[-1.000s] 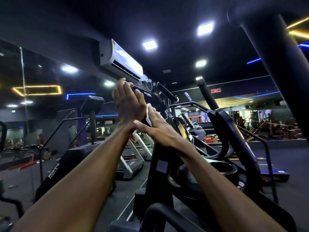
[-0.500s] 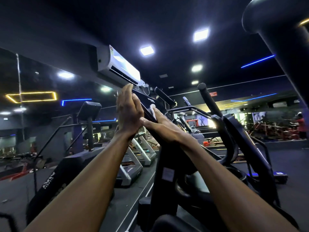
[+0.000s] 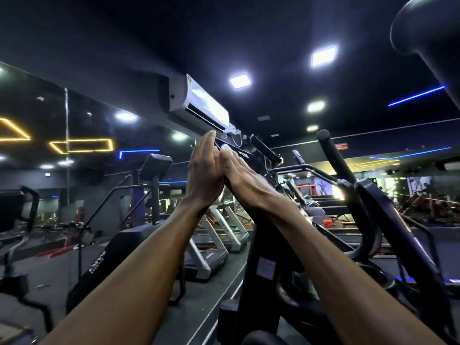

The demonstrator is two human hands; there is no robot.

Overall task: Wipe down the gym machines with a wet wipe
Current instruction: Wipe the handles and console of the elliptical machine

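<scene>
A black cardio machine stands in front of me, its console (image 3: 245, 151) raised at an angle on a dark upright column (image 3: 261, 245). My left hand (image 3: 202, 170) reaches up with straight fingers laid flat against the console's left edge. My right hand (image 3: 240, 178) lies flat on the console face, fingers straight, pressing a white wet wipe (image 3: 227, 146) of which only a small pale bit shows at the fingertips. The two hands touch each other at the palms.
Black handlebars (image 3: 333, 155) and curved arms (image 3: 388, 220) of the same machine rise at the right. A stair climber (image 3: 154, 168) and several treadmills (image 3: 219, 235) stand to the left and behind. A white air conditioner (image 3: 199, 103) hangs above.
Both hands have slid upward along the console, the right one carrying the wipe higher. My view has tilted up and nearer the machine.
</scene>
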